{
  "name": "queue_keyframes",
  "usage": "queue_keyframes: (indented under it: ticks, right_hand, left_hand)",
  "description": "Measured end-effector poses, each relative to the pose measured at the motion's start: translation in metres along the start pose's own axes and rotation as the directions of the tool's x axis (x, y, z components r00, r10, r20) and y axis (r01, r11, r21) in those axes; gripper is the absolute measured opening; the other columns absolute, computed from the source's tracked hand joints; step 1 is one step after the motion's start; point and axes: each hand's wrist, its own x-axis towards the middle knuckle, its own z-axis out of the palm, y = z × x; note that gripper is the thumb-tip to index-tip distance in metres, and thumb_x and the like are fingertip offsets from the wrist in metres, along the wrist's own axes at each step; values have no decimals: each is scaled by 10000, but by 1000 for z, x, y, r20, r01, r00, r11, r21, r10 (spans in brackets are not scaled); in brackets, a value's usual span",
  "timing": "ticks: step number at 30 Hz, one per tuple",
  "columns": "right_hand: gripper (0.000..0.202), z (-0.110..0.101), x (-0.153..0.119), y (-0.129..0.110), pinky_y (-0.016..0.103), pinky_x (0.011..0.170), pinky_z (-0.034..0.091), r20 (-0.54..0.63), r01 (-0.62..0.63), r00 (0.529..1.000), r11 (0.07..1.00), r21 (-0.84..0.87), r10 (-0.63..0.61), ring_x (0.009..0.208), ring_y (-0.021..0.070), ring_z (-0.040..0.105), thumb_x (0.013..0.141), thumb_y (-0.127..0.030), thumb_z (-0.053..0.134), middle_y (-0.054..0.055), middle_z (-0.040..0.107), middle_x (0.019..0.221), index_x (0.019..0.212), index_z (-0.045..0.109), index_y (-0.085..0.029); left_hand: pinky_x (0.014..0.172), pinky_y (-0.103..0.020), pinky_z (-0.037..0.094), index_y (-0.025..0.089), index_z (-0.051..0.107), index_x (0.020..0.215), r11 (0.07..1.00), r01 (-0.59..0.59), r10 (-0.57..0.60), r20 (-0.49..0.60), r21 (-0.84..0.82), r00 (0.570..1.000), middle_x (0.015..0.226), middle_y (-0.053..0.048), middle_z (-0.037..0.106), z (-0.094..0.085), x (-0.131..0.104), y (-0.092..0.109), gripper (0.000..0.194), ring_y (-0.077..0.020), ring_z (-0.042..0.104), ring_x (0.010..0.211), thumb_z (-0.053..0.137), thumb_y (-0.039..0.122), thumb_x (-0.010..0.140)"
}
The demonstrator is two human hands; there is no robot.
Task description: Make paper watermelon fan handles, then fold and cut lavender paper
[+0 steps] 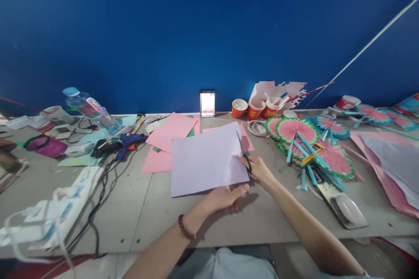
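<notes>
A pale lilac sheet of paper (204,163) lies in front of me, its right side lifted a little. My right hand (257,170) is closed on scissors with black handles (248,164) at the sheet's right edge. The blades run up along that edge and are mostly hidden by the paper. Just below the sheet's lower right corner is my left hand (225,196), a dark red bead bracelet (186,228) on its wrist. Its thumb and fingers are apart, and nothing shows between them; whether they touch the paper I cannot tell.
Pink sheets (170,133) lie behind the lilac one. To the right are pink-and-green pleated paper fans (296,130) and a white mouse (348,209). Paper cups (256,109) and a phone (207,104) stand along the wall. On the left are a blue glue gun (127,141), cables and a power strip (70,209).
</notes>
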Motion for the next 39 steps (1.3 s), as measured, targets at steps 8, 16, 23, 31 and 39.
queue_keyframes:
  ticks: [8, 16, 23, 31, 39]
  right_hand:
    - [516, 2, 1, 2, 213, 331, 81, 88, 25, 996, 1000, 3, -25, 297, 36, 198, 630, -654, 650, -87, 304, 337, 537, 441, -191]
    - [489, 4, -2, 0, 214, 345, 96, 122, 32, 992, 999, -26, -28, 315, 43, 211, 639, -627, 654, -86, 303, 352, 546, 460, -188]
    - [507, 4, 5, 11, 210, 376, 137, 102, 63, 993, 995, -83, -54, 374, 53, 235, 643, -638, 649, -67, 333, 403, 542, 456, -180]
    - [486, 8, 8, 19, 202, 416, 190, 139, 130, 984, 985, -118, -113, 453, 68, 294, 683, -593, 631, -50, 344, 480, 541, 422, -177]
    - [464, 7, 13, 27, 200, 415, 210, 148, 124, 983, 985, -120, -106, 454, 74, 308, 698, -588, 620, -43, 374, 480, 573, 467, -168]
  left_hand:
    - [663, -276, 485, 360, 680, 972, 832, -414, 321, 291, 368, 902, 824, 26, 717, -24, -71, 64, 276, -176, 653, 726, 498, 516, 835]
    - [953, -343, 412, 216, 509, 1254, 840, -233, 495, -517, 489, 699, 1219, -85, 597, -151, 9, 68, 433, -220, 523, 1154, 445, 445, 892]
    - [731, -269, 423, 169, 619, 825, 849, -254, 451, -386, 463, 805, 823, -27, 644, -163, 47, 51, 386, -164, 574, 769, 511, 540, 823]
    - [537, -227, 249, 177, 389, 602, 847, -264, 470, -417, 461, 778, 589, 53, 290, -159, 39, 50, 443, -92, 294, 561, 478, 552, 821]
    - [513, -231, 184, 176, 369, 570, 842, -303, 492, -408, 447, 769, 596, 51, 243, -158, 30, 58, 443, -85, 241, 563, 548, 527, 773]
